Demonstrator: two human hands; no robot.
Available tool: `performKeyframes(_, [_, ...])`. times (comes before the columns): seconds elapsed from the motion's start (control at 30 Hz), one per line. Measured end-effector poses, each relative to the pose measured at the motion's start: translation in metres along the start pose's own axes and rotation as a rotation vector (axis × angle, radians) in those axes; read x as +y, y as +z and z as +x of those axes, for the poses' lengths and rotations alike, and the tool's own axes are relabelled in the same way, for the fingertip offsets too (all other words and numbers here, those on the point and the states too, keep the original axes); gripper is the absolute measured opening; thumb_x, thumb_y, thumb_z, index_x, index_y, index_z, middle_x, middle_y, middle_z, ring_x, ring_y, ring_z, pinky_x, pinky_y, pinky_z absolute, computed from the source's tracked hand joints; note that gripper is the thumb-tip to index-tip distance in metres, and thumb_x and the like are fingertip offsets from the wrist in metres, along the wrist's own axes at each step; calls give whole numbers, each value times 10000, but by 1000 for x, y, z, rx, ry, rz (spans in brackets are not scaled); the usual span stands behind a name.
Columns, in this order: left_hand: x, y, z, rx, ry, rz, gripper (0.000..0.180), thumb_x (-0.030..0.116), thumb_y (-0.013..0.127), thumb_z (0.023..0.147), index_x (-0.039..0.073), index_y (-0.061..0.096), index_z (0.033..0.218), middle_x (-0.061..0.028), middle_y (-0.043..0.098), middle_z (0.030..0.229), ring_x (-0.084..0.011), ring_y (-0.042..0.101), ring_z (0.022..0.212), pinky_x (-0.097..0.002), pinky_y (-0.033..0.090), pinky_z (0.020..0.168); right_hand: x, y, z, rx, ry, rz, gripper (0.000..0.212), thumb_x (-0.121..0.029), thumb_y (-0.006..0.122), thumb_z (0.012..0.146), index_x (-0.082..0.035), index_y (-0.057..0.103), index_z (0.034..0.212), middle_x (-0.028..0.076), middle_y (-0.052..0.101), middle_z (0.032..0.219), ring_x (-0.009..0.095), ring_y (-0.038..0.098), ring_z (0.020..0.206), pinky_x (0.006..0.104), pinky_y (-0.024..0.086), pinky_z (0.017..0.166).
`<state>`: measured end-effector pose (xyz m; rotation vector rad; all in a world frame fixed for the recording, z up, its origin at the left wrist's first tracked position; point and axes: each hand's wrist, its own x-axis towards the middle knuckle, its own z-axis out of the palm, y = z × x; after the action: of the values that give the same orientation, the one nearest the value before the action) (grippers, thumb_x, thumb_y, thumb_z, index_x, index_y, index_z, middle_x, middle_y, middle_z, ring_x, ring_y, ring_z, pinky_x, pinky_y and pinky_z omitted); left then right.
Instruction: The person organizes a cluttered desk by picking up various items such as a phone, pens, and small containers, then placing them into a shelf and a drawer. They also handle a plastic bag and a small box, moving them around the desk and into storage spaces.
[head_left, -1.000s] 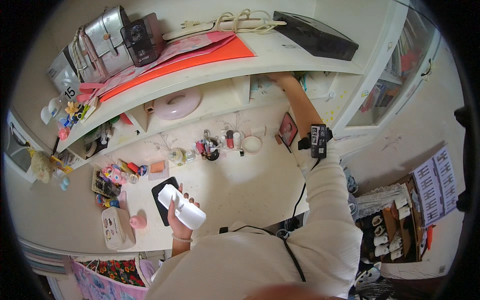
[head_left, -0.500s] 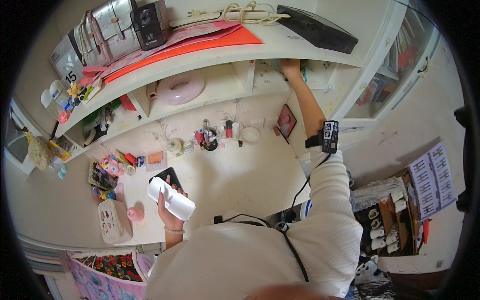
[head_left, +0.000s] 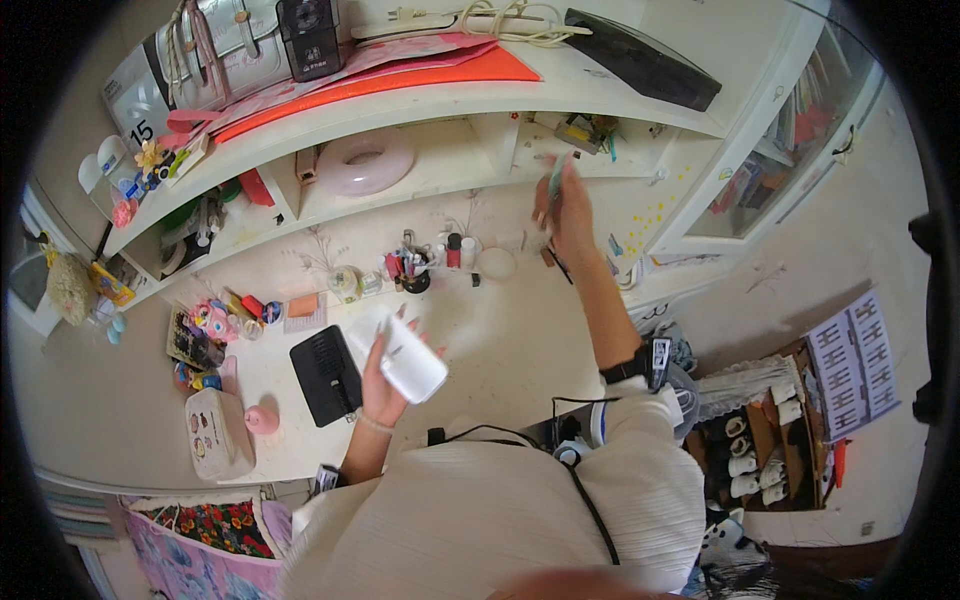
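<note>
My left hand (head_left: 385, 385) is wrapped around a white case (head_left: 415, 368) with rounded corners, held above the white desk (head_left: 480, 370). Part of the case is blurred, so I cannot tell whether its lid is raised. My right hand (head_left: 572, 215) is in front of the right-hand shelf compartment, its fingers drawn together and smeared by motion. A thin greenish thing (head_left: 556, 180) shows at its fingertips, too blurred to name. Beside my left hand, a flat black rectangular case (head_left: 326, 376) lies on the desk.
Overhead runs a white shelf (head_left: 400, 122) with a pale pink ring (head_left: 366, 163) in a compartment and small items (head_left: 590, 135) at right. A black pen cup (head_left: 415, 278) and bottles line the desk's back. A beige box (head_left: 218, 435) stands left, near a pink round object (head_left: 262, 419).
My right hand has come out of the shelf compartment, down toward me, with something thin in its fingers. My left hand has moved right with the white case, uncovering the black case.
</note>
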<state>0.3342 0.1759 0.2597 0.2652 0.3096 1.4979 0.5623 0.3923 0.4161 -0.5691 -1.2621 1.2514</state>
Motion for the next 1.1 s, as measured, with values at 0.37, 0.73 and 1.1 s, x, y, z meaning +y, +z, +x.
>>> performKeyframes(0.37, [-89,84,77,-165,-2,6,710,652,358,942,187,317,1477,-14,389,1480,-195,349,1378,-378,291,1134,23,17,-108,-339,-347,-1032,261,-195,555,935,-101,642,1162,104,602,1003,285,527,1004,414,395,893])
performKeyframes(0.73, [-142,83,101,-137,4,62,557,369,437,1017,135,256,1490,-74,326,1533,-242,325,1408,-463,316,1140,7,-37,-93,-145,-548,-1344,309,-172,584,904,-107,598,1206,112,516,1262,336,453,1159,474,352,957])
performKeyframes(1.1, [-97,67,74,69,229,-61,543,319,442,1019,114,254,1486,-92,364,1510,-250,340,1400,-543,293,1158,-22,-176,190,136,-473,-1862,673,-540,638,818,-68,556,1290,202,537,1335,360,499,1249,422,406,1043])
